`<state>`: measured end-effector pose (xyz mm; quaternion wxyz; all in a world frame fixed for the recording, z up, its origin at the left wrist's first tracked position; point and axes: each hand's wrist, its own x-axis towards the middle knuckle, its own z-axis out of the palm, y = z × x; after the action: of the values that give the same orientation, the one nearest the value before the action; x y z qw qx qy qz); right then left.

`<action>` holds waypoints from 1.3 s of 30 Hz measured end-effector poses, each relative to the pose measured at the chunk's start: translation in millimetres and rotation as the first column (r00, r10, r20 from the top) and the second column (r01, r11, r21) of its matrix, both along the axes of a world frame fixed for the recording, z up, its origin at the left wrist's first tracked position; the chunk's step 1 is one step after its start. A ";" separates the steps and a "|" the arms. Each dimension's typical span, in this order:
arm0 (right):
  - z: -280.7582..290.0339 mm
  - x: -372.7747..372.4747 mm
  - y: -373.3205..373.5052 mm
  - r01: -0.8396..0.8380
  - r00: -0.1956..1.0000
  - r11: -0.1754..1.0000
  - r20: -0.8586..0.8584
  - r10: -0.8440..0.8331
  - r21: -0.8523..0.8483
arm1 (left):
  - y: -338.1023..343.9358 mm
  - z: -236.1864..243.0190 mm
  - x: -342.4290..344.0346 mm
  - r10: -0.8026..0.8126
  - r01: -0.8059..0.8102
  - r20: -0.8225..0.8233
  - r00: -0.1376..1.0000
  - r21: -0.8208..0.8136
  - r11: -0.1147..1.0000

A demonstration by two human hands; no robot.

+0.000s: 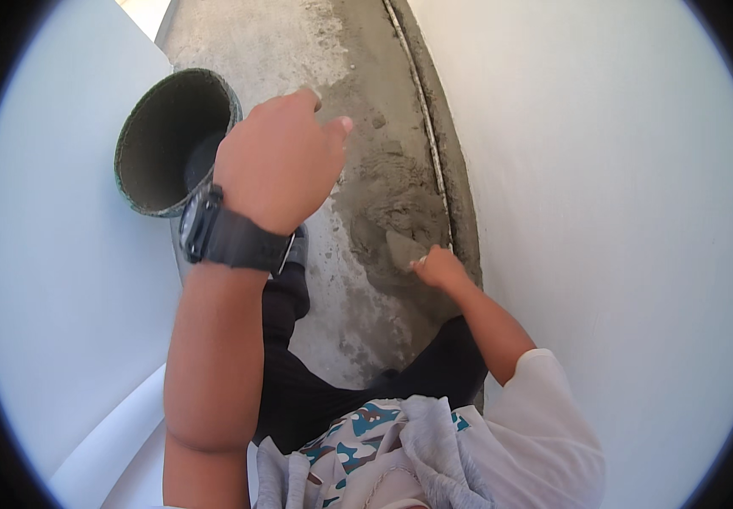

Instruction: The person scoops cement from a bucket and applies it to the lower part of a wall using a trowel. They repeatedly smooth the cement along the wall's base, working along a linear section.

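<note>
My right hand (444, 270) is closed round a small trowel (402, 249), whose pale grey blade rests at the edge of a wet, rough mound of cement mortar (392, 191) on the floor. My left hand (286, 157), with a black watch (235, 237) on its wrist, is raised close to the camera. Its thumb stands apart from the index finger and nothing shows between them; the other fingers are hidden behind the hand. Just left of it is a dark, mortar-crusted bucket (147, 119), partly covered by this hand.
A thin, straight pale strip (421, 93) runs through the mortar band beside the right white wall (604, 170). Another white wall (52, 229) stands on the left. Dry, spattered concrete floor (252, 42) lies between. My dark-trousered legs (434, 360) are bent close to the mortar.
</note>
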<state>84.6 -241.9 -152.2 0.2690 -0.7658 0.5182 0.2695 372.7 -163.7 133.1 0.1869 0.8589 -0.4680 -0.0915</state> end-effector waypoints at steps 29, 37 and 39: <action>-55.3 -3.0 -55.7 0.084 0.994 0.988 0.059 -0.092 0.130 | -10.9 2.0 -10.5 -0.039 0.039 0.030 0.999 -0.003 0.999; -90.2 36.4 -83.9 0.433 0.885 0.892 0.128 -0.448 0.128 | 2.3 -3.7 -21.2 -0.090 0.090 0.076 0.993 -0.003 0.996; -90.3 33.6 -55.4 0.236 0.965 0.956 0.069 -0.251 0.175 | 1.2 -5.5 -24.0 -0.119 0.121 0.083 0.989 -0.020 0.992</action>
<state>118.3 -297.3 -242.5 0.3859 -0.6824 0.5720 0.2414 348.7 -162.5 127.6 0.1722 0.8298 -0.5273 -0.0615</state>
